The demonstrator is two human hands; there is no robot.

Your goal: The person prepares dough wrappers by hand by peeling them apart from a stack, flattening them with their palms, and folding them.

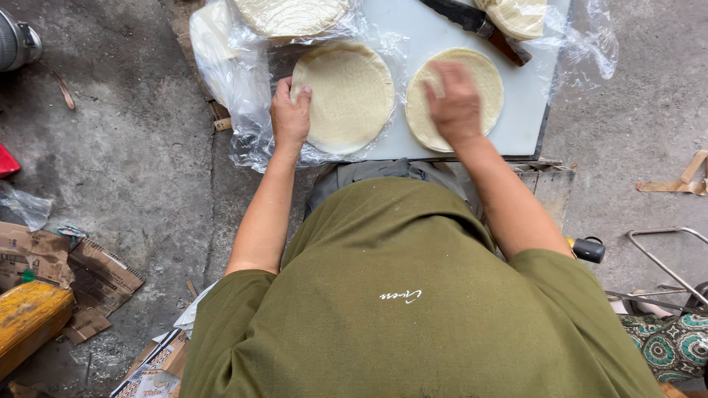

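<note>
My left hand [290, 118] pinches the left flatbread [346, 96] at its rim. My right hand [456, 103], blurred, lies flat on the right flatbread [472, 85] near the table [527, 103] front edge. They look thin, floppy and tearable; I'd lift by the rim.

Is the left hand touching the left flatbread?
Touching. The head view shows the left hand with fingers curled over the left flatbread's edge.

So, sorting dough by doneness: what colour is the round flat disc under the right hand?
Pale cream round flat dough disc, head view.
</note>
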